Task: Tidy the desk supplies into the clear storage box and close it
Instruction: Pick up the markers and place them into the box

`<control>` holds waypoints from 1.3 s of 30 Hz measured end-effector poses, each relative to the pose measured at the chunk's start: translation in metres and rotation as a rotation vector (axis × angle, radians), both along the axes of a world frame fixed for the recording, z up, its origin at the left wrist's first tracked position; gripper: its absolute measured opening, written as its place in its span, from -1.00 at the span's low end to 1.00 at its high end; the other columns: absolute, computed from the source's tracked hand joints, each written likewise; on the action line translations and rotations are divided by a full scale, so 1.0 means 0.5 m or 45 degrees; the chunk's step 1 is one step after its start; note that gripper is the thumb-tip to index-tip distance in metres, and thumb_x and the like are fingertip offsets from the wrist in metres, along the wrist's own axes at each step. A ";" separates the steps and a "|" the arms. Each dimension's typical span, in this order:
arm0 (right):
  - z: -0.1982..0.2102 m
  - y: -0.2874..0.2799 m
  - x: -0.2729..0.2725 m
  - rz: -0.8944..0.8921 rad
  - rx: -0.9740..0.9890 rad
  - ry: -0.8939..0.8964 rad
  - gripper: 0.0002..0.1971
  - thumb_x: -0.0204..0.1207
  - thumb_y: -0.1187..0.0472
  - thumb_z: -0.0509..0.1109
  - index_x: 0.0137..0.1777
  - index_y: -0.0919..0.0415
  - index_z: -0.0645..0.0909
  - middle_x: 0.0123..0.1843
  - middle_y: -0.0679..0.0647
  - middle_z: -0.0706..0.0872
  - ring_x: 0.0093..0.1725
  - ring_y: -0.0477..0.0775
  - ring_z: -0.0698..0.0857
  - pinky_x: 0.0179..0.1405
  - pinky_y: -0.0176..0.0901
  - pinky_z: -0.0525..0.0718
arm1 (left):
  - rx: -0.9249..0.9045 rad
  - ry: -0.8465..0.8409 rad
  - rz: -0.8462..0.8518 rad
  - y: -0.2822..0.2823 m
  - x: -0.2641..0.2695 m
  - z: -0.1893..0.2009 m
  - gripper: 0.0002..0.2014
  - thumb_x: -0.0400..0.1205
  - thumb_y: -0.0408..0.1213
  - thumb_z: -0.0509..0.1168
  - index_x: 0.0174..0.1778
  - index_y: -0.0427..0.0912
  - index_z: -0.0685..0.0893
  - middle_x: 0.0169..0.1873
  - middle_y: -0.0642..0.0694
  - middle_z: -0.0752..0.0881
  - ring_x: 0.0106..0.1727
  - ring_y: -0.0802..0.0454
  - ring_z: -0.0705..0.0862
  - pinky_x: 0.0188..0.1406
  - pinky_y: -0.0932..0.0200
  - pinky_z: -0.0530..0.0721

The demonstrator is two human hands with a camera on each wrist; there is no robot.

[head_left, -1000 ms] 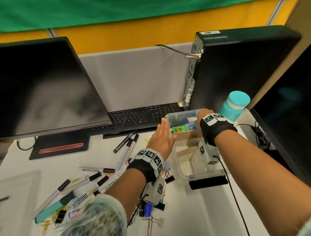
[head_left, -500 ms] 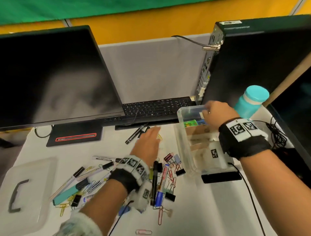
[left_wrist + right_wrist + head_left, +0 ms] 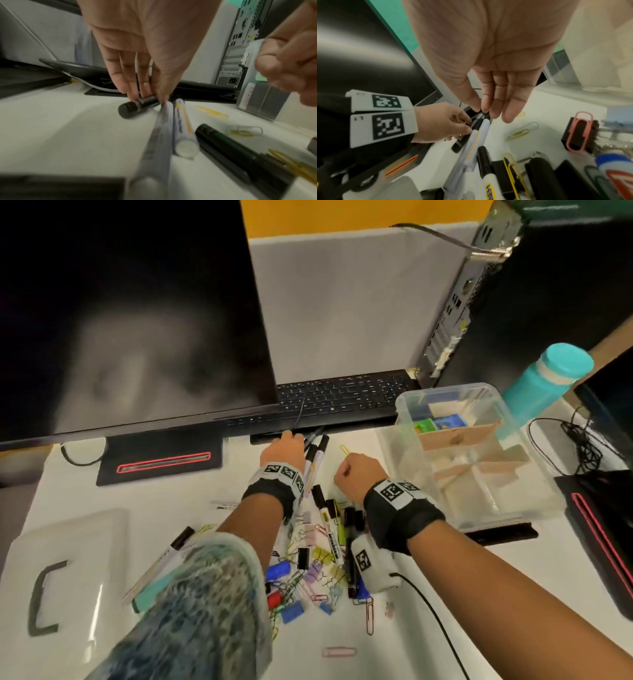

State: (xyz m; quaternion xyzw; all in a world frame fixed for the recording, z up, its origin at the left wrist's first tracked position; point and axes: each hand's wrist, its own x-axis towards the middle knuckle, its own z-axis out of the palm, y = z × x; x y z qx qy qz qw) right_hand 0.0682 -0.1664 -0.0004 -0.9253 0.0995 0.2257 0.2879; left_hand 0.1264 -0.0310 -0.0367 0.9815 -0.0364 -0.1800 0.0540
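Head view: we see our left hand (image 3: pixel 282 451) down on the markers (image 3: pixel 315 460) by the keyboard (image 3: pixel 342 397); our right hand (image 3: pixel 356 474) hovers beside it. The clear storage box (image 3: pixel 479 460) stands open to the right, its lid (image 3: pixel 68 570) far left.
Left wrist: our fingertips (image 3: pixel 145 92) pinch a black marker (image 3: pixel 137 108).
Right wrist: our fingers (image 3: pixel 501 94) are straight and together, tips touching the marker caps (image 3: pixel 481 117).

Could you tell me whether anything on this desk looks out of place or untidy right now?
Yes: paper clips, binder clips and markers lie scattered across the white desk, left of the open clear storage box. The box's lid lies apart at the far left, handle up.
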 end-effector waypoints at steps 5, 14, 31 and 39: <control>-0.017 0.038 0.033 -0.094 -0.033 0.040 -0.73 0.56 0.14 0.32 0.15 0.30 0.57 0.25 0.24 0.67 0.24 0.25 0.64 -0.04 -0.17 0.50 | -0.036 0.088 -0.004 0.045 -0.011 -0.002 -0.67 0.58 -0.22 0.25 0.25 -0.20 0.49 0.18 -0.21 0.50 0.16 -0.22 0.60 0.03 -0.07 0.59; -0.071 0.151 0.081 -0.096 -0.210 0.198 -0.49 0.57 0.03 0.27 0.41 0.33 0.38 0.40 0.24 0.48 0.37 0.27 0.53 0.18 0.01 0.55 | -0.035 -0.080 -0.221 0.241 -0.089 0.051 -0.88 0.65 -0.31 0.08 0.05 -0.19 0.47 -0.03 -0.14 0.58 -0.12 -0.07 0.51 -0.14 0.06 0.48; -0.021 0.135 0.015 -0.195 0.012 0.098 -0.72 0.65 0.11 0.04 0.27 0.24 0.23 0.19 0.34 0.59 0.19 0.35 0.57 0.21 0.14 0.42 | -0.084 0.014 -0.370 0.225 -0.120 0.003 -0.76 0.68 -0.17 0.10 0.23 -0.08 0.49 0.09 -0.08 0.55 0.12 -0.04 0.47 0.08 0.07 0.51; 0.175 -0.090 -0.053 0.052 0.005 -0.353 -0.75 0.66 0.36 0.08 0.30 0.27 0.39 0.10 0.34 0.65 0.08 0.32 0.65 0.04 0.02 0.57 | -0.406 -0.024 -0.104 0.214 -0.192 0.043 -0.77 0.73 -0.11 -0.02 0.26 -0.04 0.34 0.10 -0.07 0.46 -0.19 -0.14 0.69 -0.18 -0.10 0.68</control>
